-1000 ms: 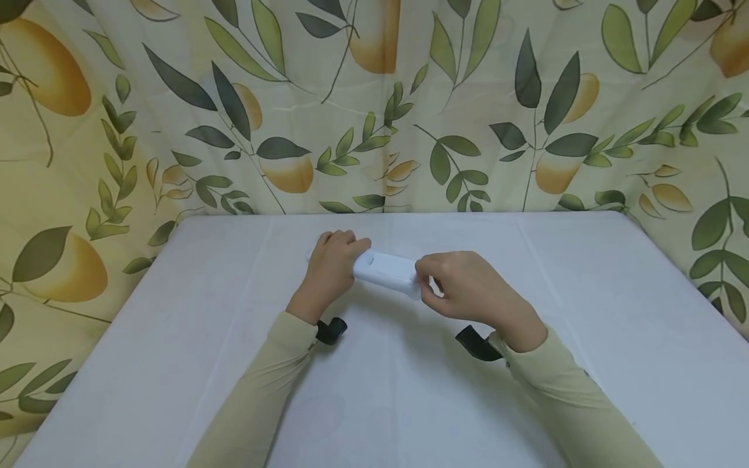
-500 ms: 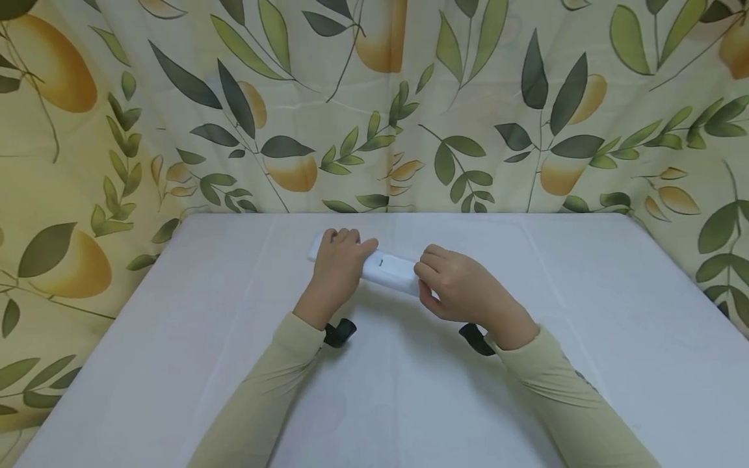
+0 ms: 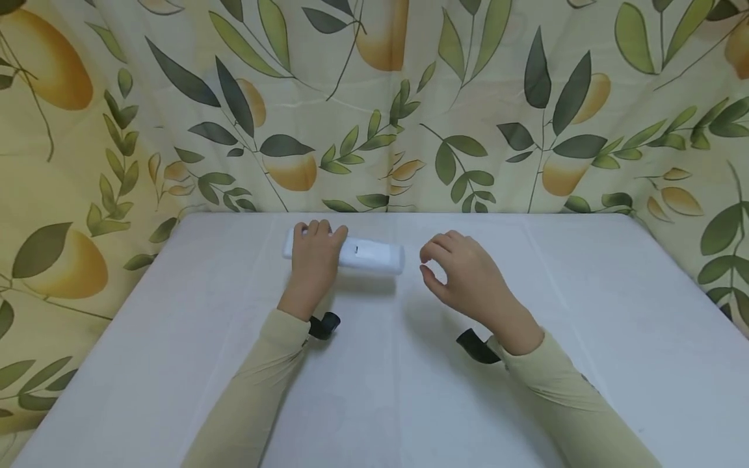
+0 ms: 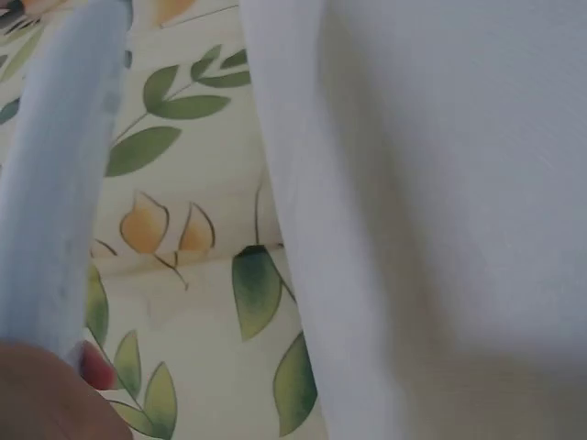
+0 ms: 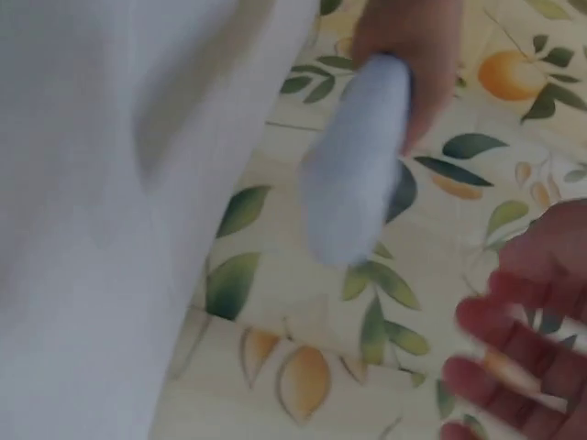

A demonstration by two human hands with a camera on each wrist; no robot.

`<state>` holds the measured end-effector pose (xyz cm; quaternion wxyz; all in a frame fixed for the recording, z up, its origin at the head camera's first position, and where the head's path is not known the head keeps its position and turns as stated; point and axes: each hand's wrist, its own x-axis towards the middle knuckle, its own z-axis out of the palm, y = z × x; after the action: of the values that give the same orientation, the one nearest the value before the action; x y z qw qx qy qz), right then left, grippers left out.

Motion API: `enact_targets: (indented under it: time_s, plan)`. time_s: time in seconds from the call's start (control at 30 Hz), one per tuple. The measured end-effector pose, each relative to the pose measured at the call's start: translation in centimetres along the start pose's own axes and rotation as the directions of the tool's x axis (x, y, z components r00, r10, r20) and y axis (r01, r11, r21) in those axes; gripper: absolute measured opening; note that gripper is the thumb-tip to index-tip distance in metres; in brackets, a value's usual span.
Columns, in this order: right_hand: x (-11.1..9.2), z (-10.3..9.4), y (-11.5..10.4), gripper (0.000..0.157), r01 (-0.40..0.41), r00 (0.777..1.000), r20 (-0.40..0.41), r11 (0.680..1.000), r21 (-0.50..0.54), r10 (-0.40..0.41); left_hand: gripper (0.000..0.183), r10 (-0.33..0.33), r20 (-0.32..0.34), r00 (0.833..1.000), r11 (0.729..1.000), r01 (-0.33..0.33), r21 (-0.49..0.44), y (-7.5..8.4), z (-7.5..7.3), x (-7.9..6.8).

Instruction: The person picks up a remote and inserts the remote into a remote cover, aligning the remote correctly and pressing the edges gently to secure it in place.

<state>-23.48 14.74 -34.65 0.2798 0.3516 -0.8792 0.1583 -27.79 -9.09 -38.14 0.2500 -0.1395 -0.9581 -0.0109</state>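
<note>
A long white remote control (image 3: 374,255) is held just above the table, lying crosswise in the head view, a small dark slot showing on its upper face. My left hand (image 3: 315,263) grips it nearer its left end. Low in the left wrist view, part of that hand (image 4: 50,399) shows below the blurred remote (image 4: 55,174). My right hand (image 3: 471,279) hovers just beyond the remote's right end, thumb and fingers loosely bent and apart, holding nothing. In the right wrist view its fingers (image 5: 504,385) are spread, away from the remote (image 5: 353,170).
A white-covered table (image 3: 374,390) lies under both hands, its far edge meeting a leaf-and-fruit patterned curtain (image 3: 363,130). Dark wrist-worn cameras stick out under the left cuff (image 3: 324,326) and the right cuff (image 3: 478,346).
My right hand has let go of the remote's right end, leaving a gap. My left hand has carried the remote leftward and levelled it. Earlier both hands were on it.
</note>
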Motion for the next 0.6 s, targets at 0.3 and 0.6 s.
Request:
enact_targets:
  time_s: [0.3, 0.6]
  plan:
    - [0.0, 0.3, -0.1, 0.049, -0.264, 0.964, 0.040, 0.963, 0.048, 0.262, 0.040, 0.038, -0.304, 0.952, 0.998, -0.052, -0.035, 1.9, -1.2, 0.2]
    - [0.0, 0.4, -0.7, 0.066, -0.140, 0.990, 0.002, 0.984, 0.113, 0.141, 0.038, 0.135, -0.375, 0.917, 0.989, -0.147, -0.002, 4.2, -3.1, -0.2]
